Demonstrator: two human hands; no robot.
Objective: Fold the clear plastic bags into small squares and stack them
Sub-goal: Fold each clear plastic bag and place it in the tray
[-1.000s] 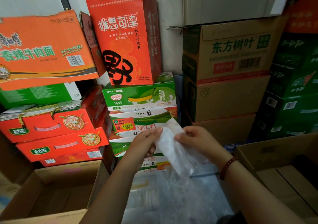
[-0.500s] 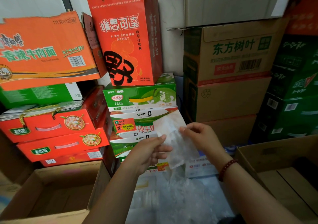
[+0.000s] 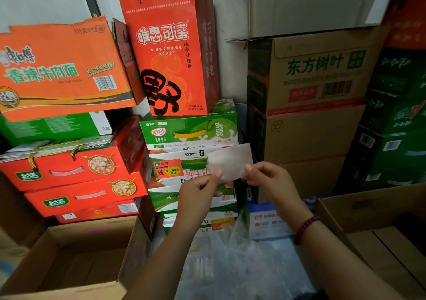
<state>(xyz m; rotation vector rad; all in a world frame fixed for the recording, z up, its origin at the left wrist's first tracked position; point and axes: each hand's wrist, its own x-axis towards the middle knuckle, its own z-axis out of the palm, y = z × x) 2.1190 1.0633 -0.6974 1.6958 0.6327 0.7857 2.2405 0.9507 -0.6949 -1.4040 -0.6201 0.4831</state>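
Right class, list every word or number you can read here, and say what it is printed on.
"唯思可達", "野": red gift bag
"香辣牛肉面", "111克×12": orange noodle box
"东方树叶": brown carton
"Milky Drink", "酸酸乳": green milk box
"纯牛奶": milk box below
Barcodes and small print: too blurred to read.

Your head view is evenly and softly lit, colours bright, shadows weak. Wide-angle distortion bows the stacked cartons (image 3: pixel 311 96) outward at the edges. The lower foreground and the loose plastic sheeting (image 3: pixel 242 265) read soft, with faint sheen.
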